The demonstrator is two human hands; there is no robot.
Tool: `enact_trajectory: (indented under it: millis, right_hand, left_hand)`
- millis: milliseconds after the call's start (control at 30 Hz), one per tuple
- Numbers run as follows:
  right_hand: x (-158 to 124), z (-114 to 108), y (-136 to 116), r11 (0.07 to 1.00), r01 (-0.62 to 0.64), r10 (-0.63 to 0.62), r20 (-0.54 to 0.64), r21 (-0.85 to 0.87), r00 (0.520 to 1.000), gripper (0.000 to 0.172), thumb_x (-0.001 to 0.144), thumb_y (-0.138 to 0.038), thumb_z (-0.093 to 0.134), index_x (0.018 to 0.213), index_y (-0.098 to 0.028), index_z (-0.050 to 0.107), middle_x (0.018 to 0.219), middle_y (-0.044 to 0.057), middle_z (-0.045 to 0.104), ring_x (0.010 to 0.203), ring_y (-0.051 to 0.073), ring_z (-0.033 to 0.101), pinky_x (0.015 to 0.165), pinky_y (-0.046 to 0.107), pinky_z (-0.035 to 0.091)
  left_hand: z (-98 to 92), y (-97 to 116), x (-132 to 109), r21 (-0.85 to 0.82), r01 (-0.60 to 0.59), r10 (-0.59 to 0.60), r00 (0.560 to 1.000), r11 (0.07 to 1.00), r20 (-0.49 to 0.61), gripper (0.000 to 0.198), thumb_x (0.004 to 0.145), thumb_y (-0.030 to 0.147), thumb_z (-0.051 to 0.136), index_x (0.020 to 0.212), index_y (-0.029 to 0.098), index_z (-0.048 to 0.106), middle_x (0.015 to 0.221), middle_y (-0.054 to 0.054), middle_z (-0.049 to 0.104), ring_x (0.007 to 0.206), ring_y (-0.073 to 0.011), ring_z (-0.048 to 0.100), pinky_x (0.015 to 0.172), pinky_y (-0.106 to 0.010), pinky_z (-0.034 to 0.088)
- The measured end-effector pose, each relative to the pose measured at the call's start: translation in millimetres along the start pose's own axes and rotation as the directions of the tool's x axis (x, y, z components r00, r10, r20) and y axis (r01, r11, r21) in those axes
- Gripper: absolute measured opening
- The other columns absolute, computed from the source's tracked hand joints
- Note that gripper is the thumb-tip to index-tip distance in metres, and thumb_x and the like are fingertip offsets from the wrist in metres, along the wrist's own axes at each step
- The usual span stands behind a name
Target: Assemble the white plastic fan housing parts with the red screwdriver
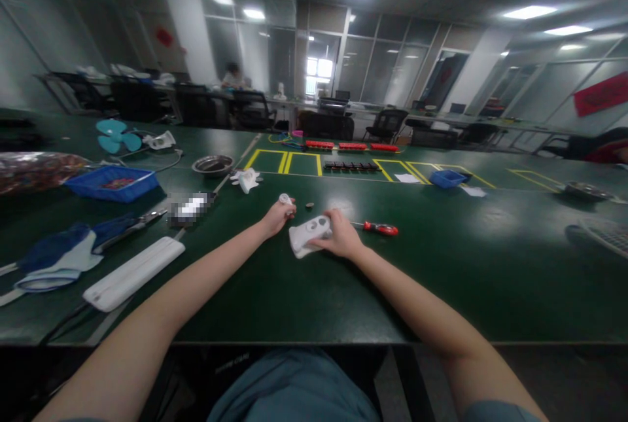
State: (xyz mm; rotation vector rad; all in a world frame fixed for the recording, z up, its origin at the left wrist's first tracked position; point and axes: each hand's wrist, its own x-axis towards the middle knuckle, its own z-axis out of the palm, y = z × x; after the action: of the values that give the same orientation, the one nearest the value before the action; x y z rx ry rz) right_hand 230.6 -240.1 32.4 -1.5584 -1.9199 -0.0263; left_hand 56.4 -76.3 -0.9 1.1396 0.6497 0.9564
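My left hand (277, 220) is closed on a small white round plastic part (285, 199), held just above the green table. To its right, my right hand (343, 235) grips a white plastic housing (309, 236) with round holes in its upper face; the two parts are apart. A small dark piece (309, 205) lies on the table between and beyond my hands. Just past my right hand rests a screwdriver (380, 228) with a red handle, its shaft partly hidden by my fingers. Farther left lies another white plastic part (246, 180).
On the left are a white power strip (135, 273), blue-and-white gloves (59, 255), a blue tray (112, 183), a metal bowl (212, 165) and a teal fan blade (118, 136). Red racks (352, 146) and a small blue bin (447, 178) stand farther back. A person (233, 76) sits in the background.
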Motion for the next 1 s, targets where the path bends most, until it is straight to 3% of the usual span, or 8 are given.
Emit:
enact_trajectory:
  millis: [100,200,367,500,700,1000]
  right_hand:
    - [-0.8,11.4,2.8,0.999,-0.031,0.034,-0.073,0.045,0.997,0.075,0.066,-0.059,0.076,0.120,-0.017,0.045,0.109,0.012,0.054,0.096,0.027,0.057,0.081,0.039,0.049]
    - [-1.4,13.6,5.3,0.996,-0.051,0.055,-0.053,0.077,0.997,0.075,0.067,-0.059,0.076,0.120,-0.018,0.043,0.110,0.011,0.054,0.096,0.026,0.058,0.080,0.038,0.049]
    - [-2.2,12.9,6.5,0.990,-0.075,0.077,-0.011,0.116,0.997,0.077,0.067,-0.058,0.075,0.123,-0.019,0.041,0.110,0.010,0.056,0.095,0.024,0.059,0.077,0.035,0.048]
    - [-2.2,13.1,6.6,0.983,-0.089,0.084,0.040,0.163,0.996,0.076,0.069,-0.057,0.074,0.126,-0.020,0.040,0.111,0.010,0.059,0.094,0.023,0.060,0.076,0.033,0.047]
    - [-2.0,10.5,5.5,0.978,-0.093,0.083,0.064,0.188,0.995,0.072,0.071,-0.055,0.073,0.125,-0.020,0.042,0.111,0.009,0.060,0.093,0.023,0.060,0.075,0.032,0.047]
    - [-0.4,12.2,5.9,0.979,-0.080,0.069,0.064,0.187,0.996,0.073,0.071,-0.053,0.074,0.127,-0.019,0.042,0.112,0.010,0.060,0.095,0.024,0.060,0.077,0.033,0.047]
  left_hand:
    - [1.7,-1.2,-2.0,0.021,-0.020,0.019,1.000,1.000,0.022,0.035,0.061,0.021,0.080,0.090,0.013,0.064,0.080,-0.002,0.063,0.075,-0.0128,0.057,0.068,-0.025,0.041]
    - [0.6,3.4,-7.2,0.004,-0.040,0.040,0.995,0.999,0.096,0.040,0.062,0.022,0.082,0.098,0.014,0.066,0.086,-0.002,0.064,0.081,-0.0130,0.057,0.077,-0.026,0.041]
    - [-1.1,18.7,-21.0,-0.022,0.109,-0.096,0.940,0.994,0.327,0.045,0.058,0.019,0.085,0.099,0.014,0.067,0.085,-0.002,0.065,0.082,-0.0153,0.060,0.084,-0.031,0.042]
    - [8.7,19.8,-30.9,-0.010,0.099,-0.087,0.917,0.995,0.389,0.041,0.059,0.020,0.085,0.095,0.014,0.065,0.086,-0.003,0.065,0.083,-0.0170,0.062,0.084,-0.033,0.045]
    - [18.3,10.0,-36.8,0.124,-0.017,-0.025,0.943,0.992,0.331,0.044,0.063,0.026,0.084,0.099,0.015,0.062,0.091,-0.005,0.067,0.083,-0.0183,0.064,0.081,-0.034,0.048]
    - [16.1,11.0,-40.5,0.293,-0.093,-0.021,0.930,0.952,0.366,0.052,0.061,0.030,0.084,0.104,0.017,0.058,0.088,-0.003,0.065,0.080,-0.0178,0.063,0.077,-0.032,0.049]
